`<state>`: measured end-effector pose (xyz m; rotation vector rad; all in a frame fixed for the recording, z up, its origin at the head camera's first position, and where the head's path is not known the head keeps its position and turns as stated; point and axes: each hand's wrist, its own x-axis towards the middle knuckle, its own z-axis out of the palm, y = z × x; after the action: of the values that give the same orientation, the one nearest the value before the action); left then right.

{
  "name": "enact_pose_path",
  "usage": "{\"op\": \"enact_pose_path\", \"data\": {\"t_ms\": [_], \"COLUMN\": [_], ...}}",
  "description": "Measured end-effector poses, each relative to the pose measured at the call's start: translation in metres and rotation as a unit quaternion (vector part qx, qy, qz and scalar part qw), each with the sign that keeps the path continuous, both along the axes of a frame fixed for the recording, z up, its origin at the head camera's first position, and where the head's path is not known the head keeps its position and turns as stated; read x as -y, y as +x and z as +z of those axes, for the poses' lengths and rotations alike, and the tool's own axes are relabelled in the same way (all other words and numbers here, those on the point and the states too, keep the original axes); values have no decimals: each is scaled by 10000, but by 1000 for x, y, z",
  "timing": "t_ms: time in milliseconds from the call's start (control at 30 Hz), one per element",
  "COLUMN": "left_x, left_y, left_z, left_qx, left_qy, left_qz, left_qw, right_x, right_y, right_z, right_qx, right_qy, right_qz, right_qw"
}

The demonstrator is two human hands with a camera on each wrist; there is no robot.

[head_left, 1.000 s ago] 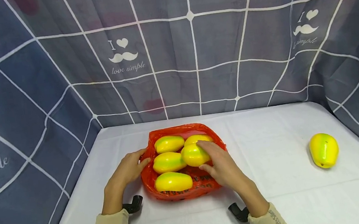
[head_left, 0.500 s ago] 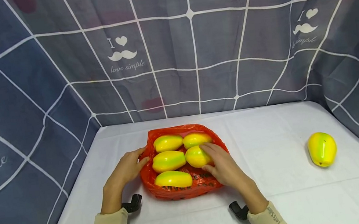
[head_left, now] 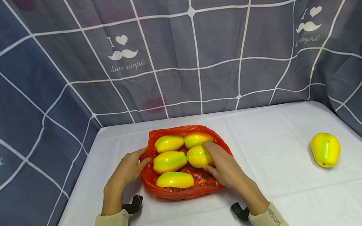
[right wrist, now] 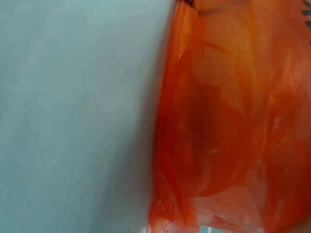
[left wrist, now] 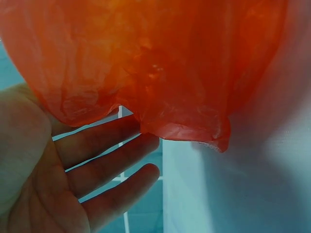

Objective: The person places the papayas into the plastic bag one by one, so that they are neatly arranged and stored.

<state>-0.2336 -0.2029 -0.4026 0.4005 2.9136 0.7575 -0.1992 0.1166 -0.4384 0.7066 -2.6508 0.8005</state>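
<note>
A red plastic bag (head_left: 190, 194) lies spread wide with its mouth upward, several yellow-green papayas (head_left: 175, 180) inside it. My right hand (head_left: 223, 164) reaches over the bag's right rim, thumb and fingers round the papaya (head_left: 198, 156) at the right of the middle row. At the left rim, my left hand (head_left: 128, 169) rests against the bag. The left wrist view shows its fingers (left wrist: 116, 155) extended and spread beside the thin red plastic (left wrist: 146, 68). In the right wrist view the bag's side (right wrist: 228, 121) fills the right half and hides most of the hand.
One more papaya (head_left: 326, 149) lies alone on the white tablecloth (head_left: 275, 176) at the right. A dark checked curtain (head_left: 174, 54) stands behind the table and along its sides. Black wrist mounts (head_left: 133, 205) stick out beside both wrists.
My right hand has lowered the papaya it holds into the bag, slightly to the right, uncovering the one behind it. The left hand has stayed at the rim.
</note>
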Motion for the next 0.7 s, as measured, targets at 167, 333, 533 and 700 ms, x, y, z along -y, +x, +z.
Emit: {"op": "enact_pose_path", "data": {"t_ms": [167,333,533,700], "left_x": [1,1,1,1], "left_y": [0,-1,-1,-1], "left_z": [-1,-1,-2,-2], "left_qx": [-29,-58,-106,-108], "left_qy": [22,12,32,31], "left_qz": [-11,-25,-64,-67], "left_qw": [10000,10000,9999,9999], "right_x": [1,2,2,2], "right_y": [1,0,-1,-1], "right_z": [1,1,-2,-3], "right_qx": [-184,-311,-489,-688], "right_qy": [188,382,523,530], "right_qz": [-194,-148,-169,-155], "right_qw": [9995,9987,9973,9961]}}
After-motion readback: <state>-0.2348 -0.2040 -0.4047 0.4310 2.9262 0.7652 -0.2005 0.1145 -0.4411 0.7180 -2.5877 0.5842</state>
